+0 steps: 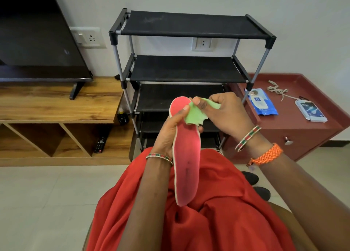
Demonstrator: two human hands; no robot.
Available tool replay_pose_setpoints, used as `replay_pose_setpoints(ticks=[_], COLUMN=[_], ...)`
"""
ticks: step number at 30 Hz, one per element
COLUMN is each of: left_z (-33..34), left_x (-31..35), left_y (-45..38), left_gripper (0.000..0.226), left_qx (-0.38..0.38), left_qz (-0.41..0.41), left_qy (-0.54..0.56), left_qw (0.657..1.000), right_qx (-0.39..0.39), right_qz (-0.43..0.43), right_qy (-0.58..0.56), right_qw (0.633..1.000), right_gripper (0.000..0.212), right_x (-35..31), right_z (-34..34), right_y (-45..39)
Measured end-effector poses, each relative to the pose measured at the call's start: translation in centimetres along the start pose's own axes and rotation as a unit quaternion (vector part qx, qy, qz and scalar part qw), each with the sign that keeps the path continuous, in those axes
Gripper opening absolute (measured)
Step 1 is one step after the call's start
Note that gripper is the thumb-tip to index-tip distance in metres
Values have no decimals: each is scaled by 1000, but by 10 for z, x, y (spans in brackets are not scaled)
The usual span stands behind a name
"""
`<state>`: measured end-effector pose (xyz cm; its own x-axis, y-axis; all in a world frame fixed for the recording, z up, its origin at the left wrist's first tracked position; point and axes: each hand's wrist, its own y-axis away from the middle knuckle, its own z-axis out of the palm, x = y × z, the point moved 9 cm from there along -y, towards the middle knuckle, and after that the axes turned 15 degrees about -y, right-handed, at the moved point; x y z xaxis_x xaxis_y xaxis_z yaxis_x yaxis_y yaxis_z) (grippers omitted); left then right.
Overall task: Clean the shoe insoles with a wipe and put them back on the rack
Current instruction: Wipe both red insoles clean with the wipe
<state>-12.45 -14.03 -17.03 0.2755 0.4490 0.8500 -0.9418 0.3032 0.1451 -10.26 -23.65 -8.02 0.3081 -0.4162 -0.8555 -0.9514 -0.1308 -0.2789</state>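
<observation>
Two hands, left (168,131) gripping pink insole (186,167), right (225,112) pinching green wipe (193,114)

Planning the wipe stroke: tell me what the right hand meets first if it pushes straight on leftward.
The right hand, pinching the wipe, would likely meet the left hand's thumb on the insole first; depth unclear.

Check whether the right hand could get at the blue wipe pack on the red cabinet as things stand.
Probably yes. The blue wipe pack lies in the open on the red cabinet, just beyond the right hand, nothing between them. But that hand pinches the green wipe, so it isn't free.
</observation>
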Motion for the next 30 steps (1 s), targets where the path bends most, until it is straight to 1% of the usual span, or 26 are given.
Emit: replay_pose_setpoints(ticks=[3,4,5,7,8,10,11,12,13,15,16,17,19,21,24,25,26,28,30], left_z=[1,1,2,1,-2,-10,-13,-15,-17,-13,-11,-8,-6,-9,-10,-9,-8,-6,-4], left_x=[3,3,2,1,0,-4,-4,-4,-2,2,4,5,7,10,19,21,22,23,24], left_y=[0,0,-1,-1,-1,-2,-1,-2,-2,-1,-1,0,2,3,6,6,7,7,7], left_gripper=[37,34,31,25,23,25,31,38,49,70,76,78,75,64,49,46,45,43,41], left_qx=[21,23,25,36,49,79,92,104,115,109,98,88,67,67,86,96,102,109,115], left_qz=[9,7,3,-10,-18,-33,-35,-29,-18,2,8,11,12,20,60,71,84,98,108], left_qy=[-13,-4,6,22,22,6,-2,-7,-8,2,5,0,-28,-62,-97,-102,-106,-129,-146], left_qw=[1000,1000,1000,999,998,996,995,994,993,994,995,996,997,996,990,988,986,981,977], right_qx=[-18,-26,-28,-15,-2,42,57,48,22,-40,-56,-55,-29,-11,-27,-29,-33,-35,-27], right_qz=[42,70,105,142,126,23,-30,-68,-97,-127,-129,-119,-81,-48,6,14,23,33,38], right_qy=[-63,-105,-141,-156,-121,-38,-38,-52,-40,77,112,101,0,-47,-97,-115,-128,-134,-101], right_qw=[997,992,984,977,985,998,997,995,994,988,984,986,996,998,995,993,991,990,994], right_gripper=[82,84,81,73,66,41,30,26,27,33,31,23,6,9,9,8,12,25,29], right_x=[6,11,17,27,28,14,2,-9,-19,-28,-28,-25,-18,-11,-1,0,1,3,3], right_z=[3,4,4,0,-4,-16,-20,-19,-14,5,12,12,5,-2,-1,0,0,0,-1], right_y=[-2,-2,-1,0,-2,-3,1,6,11,18,20,19,15,11,8,7,7,6,5])
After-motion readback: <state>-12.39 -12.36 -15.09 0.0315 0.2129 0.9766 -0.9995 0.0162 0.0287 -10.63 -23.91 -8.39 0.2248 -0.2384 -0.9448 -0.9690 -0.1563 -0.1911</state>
